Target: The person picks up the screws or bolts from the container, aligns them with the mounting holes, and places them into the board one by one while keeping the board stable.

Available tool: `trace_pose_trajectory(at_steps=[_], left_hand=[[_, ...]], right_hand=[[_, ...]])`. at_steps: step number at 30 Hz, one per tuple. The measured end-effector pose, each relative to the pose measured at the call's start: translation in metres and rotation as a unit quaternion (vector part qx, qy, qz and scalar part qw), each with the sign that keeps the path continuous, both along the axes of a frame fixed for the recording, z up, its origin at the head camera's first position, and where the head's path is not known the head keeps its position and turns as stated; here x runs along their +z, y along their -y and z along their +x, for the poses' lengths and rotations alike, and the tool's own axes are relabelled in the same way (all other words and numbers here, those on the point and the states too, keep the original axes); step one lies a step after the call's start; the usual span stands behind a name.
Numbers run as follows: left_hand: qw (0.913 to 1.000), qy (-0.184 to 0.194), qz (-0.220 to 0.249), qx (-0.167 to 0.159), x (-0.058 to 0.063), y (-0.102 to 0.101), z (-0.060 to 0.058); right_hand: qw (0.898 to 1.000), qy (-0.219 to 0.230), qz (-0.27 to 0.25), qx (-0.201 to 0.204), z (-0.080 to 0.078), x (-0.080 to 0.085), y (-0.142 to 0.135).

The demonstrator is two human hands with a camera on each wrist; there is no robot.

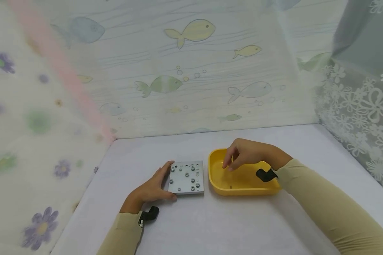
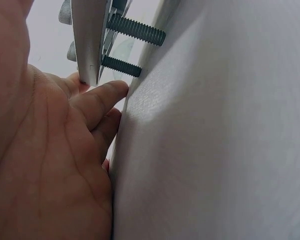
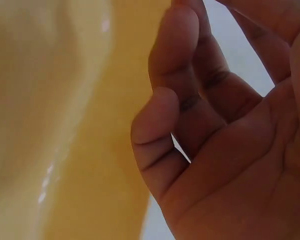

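Observation:
A square silvery metal plate with several socket-head screws lies left of the yellow tray. My left hand grips its left side, thumb along the near edge and a finger at the far left corner. In the left wrist view, dark threaded screw shanks stick out from the plate's underside. Over the left part of the yellow tray is my right hand, fingers loosely bent downward. I see nothing between its thumb and forefinger, though the right wrist view leaves those tips out.
One tiny dark piece lies in the tray near its front wall. A white cloth covers the table. Fish-patterned fabric hangs behind, with flowered fabric at the left and lace at the right.

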State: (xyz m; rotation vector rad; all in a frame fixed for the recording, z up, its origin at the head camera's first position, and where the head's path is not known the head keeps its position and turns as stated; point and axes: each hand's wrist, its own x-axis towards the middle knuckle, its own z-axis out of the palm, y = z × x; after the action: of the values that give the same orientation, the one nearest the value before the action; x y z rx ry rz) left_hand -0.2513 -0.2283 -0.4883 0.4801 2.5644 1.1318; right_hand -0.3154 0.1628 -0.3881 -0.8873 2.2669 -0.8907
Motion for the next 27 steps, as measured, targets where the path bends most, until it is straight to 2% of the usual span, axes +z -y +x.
trace_pose_trajectory(at_steps=[7, 14, 21, 27], left_hand=[[1.0, -0.009, 0.002, -0.003, -0.001, 0.0, -0.001], [0.9999, 0.009, -0.007, 0.012, 0.0, -0.001, 0.0], [0.9998, 0.007, -0.007, 0.015, 0.0, -0.002, 0.001], [0.9999, 0.004, 0.0, 0.012, 0.0, -0.001, 0.001]], right_hand=[[0.997, 0.042, 0.064, -0.002, -0.003, -0.017, -0.011], [0.984, 0.05, 0.167, 0.028, 0.0, -0.03, -0.013], [0.972, -0.015, 0.214, 0.09, 0.008, -0.031, -0.006], [0.971, -0.045, 0.216, 0.09, 0.01, -0.031, 0.0]])
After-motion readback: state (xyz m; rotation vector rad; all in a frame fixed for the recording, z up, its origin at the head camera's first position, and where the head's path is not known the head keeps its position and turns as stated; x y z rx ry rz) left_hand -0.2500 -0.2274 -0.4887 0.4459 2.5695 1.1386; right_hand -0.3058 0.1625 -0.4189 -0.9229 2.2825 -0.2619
